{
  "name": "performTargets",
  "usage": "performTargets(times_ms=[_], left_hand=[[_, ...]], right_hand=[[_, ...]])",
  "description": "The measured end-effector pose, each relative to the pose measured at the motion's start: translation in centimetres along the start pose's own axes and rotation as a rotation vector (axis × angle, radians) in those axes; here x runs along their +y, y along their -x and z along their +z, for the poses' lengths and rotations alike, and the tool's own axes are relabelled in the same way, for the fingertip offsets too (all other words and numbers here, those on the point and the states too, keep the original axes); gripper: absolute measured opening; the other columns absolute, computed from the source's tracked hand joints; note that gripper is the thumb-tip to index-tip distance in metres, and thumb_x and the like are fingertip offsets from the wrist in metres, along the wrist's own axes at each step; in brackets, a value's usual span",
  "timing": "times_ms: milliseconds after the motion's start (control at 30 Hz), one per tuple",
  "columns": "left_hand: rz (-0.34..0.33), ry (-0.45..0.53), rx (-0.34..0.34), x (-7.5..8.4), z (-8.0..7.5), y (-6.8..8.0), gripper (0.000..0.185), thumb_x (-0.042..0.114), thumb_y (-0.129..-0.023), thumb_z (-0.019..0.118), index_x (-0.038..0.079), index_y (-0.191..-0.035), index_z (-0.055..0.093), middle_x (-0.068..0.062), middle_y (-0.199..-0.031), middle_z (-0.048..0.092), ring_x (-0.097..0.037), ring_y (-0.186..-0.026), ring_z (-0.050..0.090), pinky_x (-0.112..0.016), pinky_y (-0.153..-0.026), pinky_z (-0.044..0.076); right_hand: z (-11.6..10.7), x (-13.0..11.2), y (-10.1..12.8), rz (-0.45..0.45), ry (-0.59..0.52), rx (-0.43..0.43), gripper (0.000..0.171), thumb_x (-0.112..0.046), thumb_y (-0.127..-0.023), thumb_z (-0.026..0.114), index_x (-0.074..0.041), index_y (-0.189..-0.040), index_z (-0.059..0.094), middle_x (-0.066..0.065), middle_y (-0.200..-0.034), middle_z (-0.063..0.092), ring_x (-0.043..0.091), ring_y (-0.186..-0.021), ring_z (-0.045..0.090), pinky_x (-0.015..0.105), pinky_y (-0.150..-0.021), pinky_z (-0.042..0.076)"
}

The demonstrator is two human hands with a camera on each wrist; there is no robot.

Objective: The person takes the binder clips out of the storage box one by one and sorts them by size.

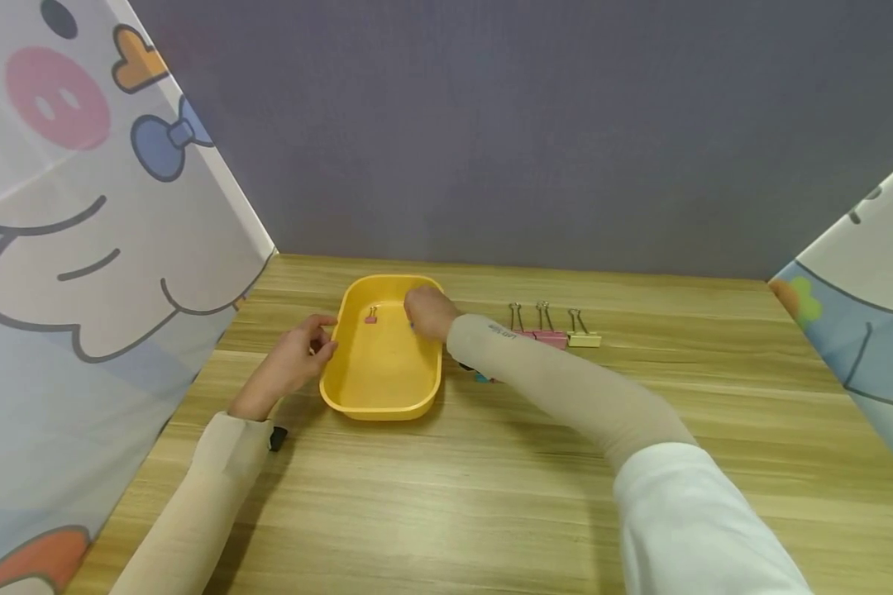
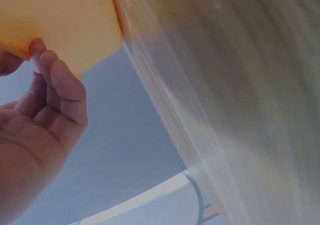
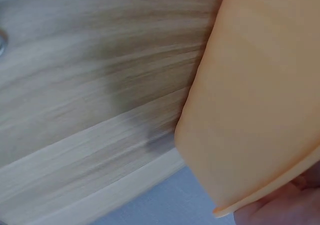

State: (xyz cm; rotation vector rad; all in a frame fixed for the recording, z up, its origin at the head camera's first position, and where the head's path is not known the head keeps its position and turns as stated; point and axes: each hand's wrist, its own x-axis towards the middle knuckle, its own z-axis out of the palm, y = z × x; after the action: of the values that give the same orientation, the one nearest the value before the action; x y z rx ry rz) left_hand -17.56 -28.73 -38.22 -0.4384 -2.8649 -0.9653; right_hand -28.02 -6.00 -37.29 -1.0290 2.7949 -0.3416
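Observation:
A yellow plastic tray [image 1: 383,384] stands on the wooden table, with a small pink binder clip [image 1: 371,319] in its far part. My left hand [image 1: 298,357] is at the tray's left side, its loosely bent fingers touching the outer wall, as the left wrist view shows close up. My right hand [image 1: 430,312] reaches over the right rim into the tray. Its fingers are curled, with a bit of a blue binder clip [image 1: 413,326] showing beneath them. In the right wrist view the tray's wall [image 3: 260,95] hides most of that hand.
Two larger pink binder clips [image 1: 551,338] and a yellow one [image 1: 584,340] stand right of the tray, handles up. Several small clips [image 1: 482,377], one blue, lie partly under the right forearm. A grey panel [image 1: 521,149] backs the table [image 1: 417,504].

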Motion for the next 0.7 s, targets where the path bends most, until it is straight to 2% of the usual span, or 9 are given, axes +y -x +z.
performTargets(times_ms=[167, 300, 467, 567, 700], left_hand=[[-0.016, 0.001, -0.006, 0.0, -0.02, 0.01, 0.036, 0.003, -0.093, 0.056, -0.008, -0.126, 0.047, -0.006, -0.079, 0.057, -0.019, -0.069, 0.051, -0.035, -0.065, 0.045], [-0.036, 0.004, -0.013, 0.09, -0.04, 0.0, 0.037, 0.004, -0.093, 0.056, -0.007, -0.127, 0.046, -0.006, -0.08, 0.057, -0.02, -0.069, 0.051, -0.036, -0.065, 0.045], [-0.044, -0.004, -0.015, 0.18, -0.05, -0.02, 0.037, 0.005, -0.093, 0.056, -0.007, -0.127, 0.046, -0.007, -0.081, 0.057, -0.019, -0.069, 0.051, -0.035, -0.065, 0.045], [-0.044, -0.008, -0.018, 0.27, -0.05, -0.12, 0.037, 0.005, -0.093, 0.056, -0.007, -0.127, 0.046, -0.007, -0.08, 0.056, -0.019, -0.068, 0.051, -0.035, -0.064, 0.045], [-0.045, -0.015, -0.021, 0.33, -0.09, -0.12, 0.037, 0.005, -0.094, 0.056, -0.008, -0.127, 0.046, -0.007, -0.081, 0.057, -0.019, -0.068, 0.051, -0.035, -0.065, 0.045]], right_hand=[[0.15, -0.32, -0.12, 0.017, 0.061, -0.027, 0.023, 0.004, -0.092, 0.049, -0.008, -0.073, 0.055, 0.002, -0.065, 0.049, 0.013, -0.059, 0.044, 0.024, -0.054, 0.04], [0.49, -0.39, -0.23, 0.021, 0.109, -0.032, 0.018, 0.001, -0.093, 0.051, -0.007, -0.081, 0.061, 0.003, -0.071, 0.055, 0.014, -0.064, 0.049, 0.025, -0.057, 0.044], [0.82, -0.44, -0.29, 0.022, 0.133, -0.012, 0.021, -0.001, -0.092, 0.054, -0.01, -0.074, 0.058, 0.0, -0.064, 0.051, 0.012, -0.057, 0.046, 0.023, -0.052, 0.043], [0.9, -0.32, -0.26, 0.015, 0.095, -0.002, 0.027, 0.002, -0.09, 0.054, -0.011, -0.067, 0.053, 0.0, -0.059, 0.046, 0.012, -0.053, 0.04, 0.023, -0.049, 0.039], [0.73, 0.01, -0.14, -0.011, 0.006, 0.02, 0.025, -0.001, -0.085, 0.064, -0.014, -0.064, 0.057, -0.004, -0.064, 0.051, 0.011, -0.06, 0.046, 0.024, -0.056, 0.041]])
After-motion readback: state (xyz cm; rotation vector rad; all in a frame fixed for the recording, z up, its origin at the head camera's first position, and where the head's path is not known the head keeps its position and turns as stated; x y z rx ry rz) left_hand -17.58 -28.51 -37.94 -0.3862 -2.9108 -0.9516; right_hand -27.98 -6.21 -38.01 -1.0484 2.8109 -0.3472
